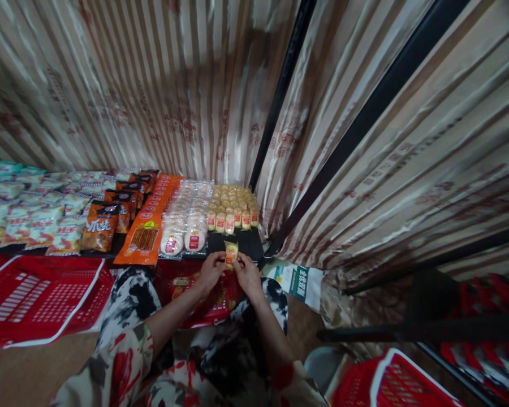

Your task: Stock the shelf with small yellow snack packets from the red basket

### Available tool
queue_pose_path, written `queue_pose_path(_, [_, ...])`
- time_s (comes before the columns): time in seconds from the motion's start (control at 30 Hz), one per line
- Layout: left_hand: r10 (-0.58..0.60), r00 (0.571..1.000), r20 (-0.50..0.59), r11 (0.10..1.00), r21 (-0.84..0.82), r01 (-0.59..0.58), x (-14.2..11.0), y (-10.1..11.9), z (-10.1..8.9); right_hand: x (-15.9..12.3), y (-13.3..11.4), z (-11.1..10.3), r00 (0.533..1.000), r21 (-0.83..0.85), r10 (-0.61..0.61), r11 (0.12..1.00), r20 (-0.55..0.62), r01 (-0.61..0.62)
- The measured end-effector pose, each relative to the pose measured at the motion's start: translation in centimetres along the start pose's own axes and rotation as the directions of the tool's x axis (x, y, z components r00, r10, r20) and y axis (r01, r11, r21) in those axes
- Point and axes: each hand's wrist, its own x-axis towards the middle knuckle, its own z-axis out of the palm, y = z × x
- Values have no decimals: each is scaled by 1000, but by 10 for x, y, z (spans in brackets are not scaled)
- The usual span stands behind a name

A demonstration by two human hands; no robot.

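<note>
A small, cylindrical, yellow plastic-wrapped packet with a reddish label (231, 254) is the centre of my remote view, to the right of and nearer than my landmark, the long, flat, orange plastic packet (146, 212). My left hand (213, 272) and right hand (247, 274) hold it from opposite sides, the fingers of each nearly closed, pinching its edges; how firmly, I cannot tell. This two-sided grip probably serves to steady the packet and leave its label exposed.

Right of the landmark, similar small yellow packets (235, 203) are grouped in close rows, labels mostly facing me, presumably for easy reading. Between them and the landmark lie overlapping columns of clear-wrapped white round crackers (195, 237), apparently layered to save room. Left of the landmark, glossy brown-and-orange bags (98, 229) lean in a file, followed by white printed bags (63, 232). All share the black flat surface (250, 243).

Nearer than the landmark, to its left, is a red perforated plastic basket with a white handle (87, 302); beyond the landmark hangs a brown-and-cream striped fabric curtain (186, 90).
</note>
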Motion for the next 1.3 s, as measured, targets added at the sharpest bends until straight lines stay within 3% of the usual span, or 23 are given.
queue_pose_path(0.5, [56, 998, 9, 997, 44, -56, 33, 9, 25, 32, 2, -12, 994, -119, 13, 993, -112, -26])
queue_pose_path(0.87, [62, 998, 6, 993, 104, -63, 58, 17, 40, 65, 15, -2, 979, -197, 0, 980, -202, -41])
queue_pose_path(1.3, [203, 979, -29, 956, 222, -192, 82, 6, 47, 86, 8, 3, 960, -274, 35, 955, -277, -114])
